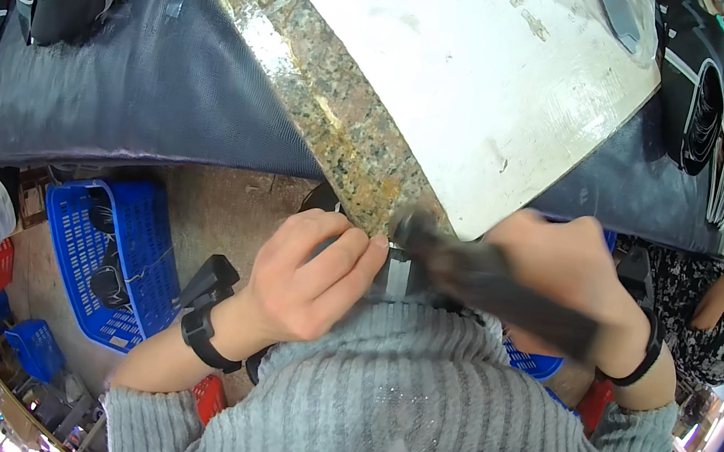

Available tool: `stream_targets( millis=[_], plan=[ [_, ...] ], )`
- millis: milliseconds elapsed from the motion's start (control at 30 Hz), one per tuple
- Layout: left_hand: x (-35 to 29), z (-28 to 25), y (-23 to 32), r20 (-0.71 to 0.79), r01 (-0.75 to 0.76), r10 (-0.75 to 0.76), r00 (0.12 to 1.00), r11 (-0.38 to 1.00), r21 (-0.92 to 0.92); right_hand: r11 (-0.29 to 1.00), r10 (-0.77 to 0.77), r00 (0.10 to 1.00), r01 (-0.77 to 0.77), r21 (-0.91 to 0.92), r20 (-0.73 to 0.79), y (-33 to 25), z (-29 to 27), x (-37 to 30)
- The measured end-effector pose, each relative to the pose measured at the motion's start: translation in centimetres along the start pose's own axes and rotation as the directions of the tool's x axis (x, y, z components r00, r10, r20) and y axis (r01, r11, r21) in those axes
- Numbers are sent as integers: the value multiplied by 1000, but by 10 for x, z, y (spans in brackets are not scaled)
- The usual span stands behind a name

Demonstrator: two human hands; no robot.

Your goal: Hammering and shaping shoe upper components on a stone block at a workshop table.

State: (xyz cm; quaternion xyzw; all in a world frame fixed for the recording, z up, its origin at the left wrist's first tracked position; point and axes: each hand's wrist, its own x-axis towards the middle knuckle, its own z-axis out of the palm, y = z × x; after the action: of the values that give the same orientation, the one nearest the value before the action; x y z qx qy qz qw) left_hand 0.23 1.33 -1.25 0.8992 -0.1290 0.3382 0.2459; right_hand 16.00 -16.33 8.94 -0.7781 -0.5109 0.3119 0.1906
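Left hand [307,274] pinches a black strap [400,275] at the near corner of the stone slab [318,115]; right hand [561,257] wraps a blurred hammer [516,300]. I judge work under way; what's left, I can't tell.

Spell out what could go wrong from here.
The dark tool in the right hand is motion-blurred close to the left hand, so a stray stroke might hit that hand. The left hand sits right at the corner of the stone slab, so a stroke off target could miss the stone or chip its edge.
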Motion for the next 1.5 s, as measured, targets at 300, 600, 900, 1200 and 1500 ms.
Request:
stream_targets(
  millis=[300, 600, 900, 1200, 1500],
  plan=[
    [-3, -6, 10, 92, 304, -295, 951, 945, -119, 972, -125, 991, 132, -195, 50, -4, 2, 0],
    [-8, -16, 2, 359, 648, -542, 760, 677, -350, 978, -124, 991, 131, -159, 58, -1, 3, -5],
    [-3, -6, 30, 76, 417, -411, 908, 906, -72, 979, -119, 993, 120, -163, 18, 5, 8, -12],
    [-8, -8, 22, 98, 138, -153, 983, 980, 143, 953, -247, 968, 235, -194, -41, 3, -4, -2],
    [-13, -5, 24, 76, 402, -395, 915, 910, -101, 970, -169, 983, 179, -162, 73, 10, 9, -6]
  ],
)
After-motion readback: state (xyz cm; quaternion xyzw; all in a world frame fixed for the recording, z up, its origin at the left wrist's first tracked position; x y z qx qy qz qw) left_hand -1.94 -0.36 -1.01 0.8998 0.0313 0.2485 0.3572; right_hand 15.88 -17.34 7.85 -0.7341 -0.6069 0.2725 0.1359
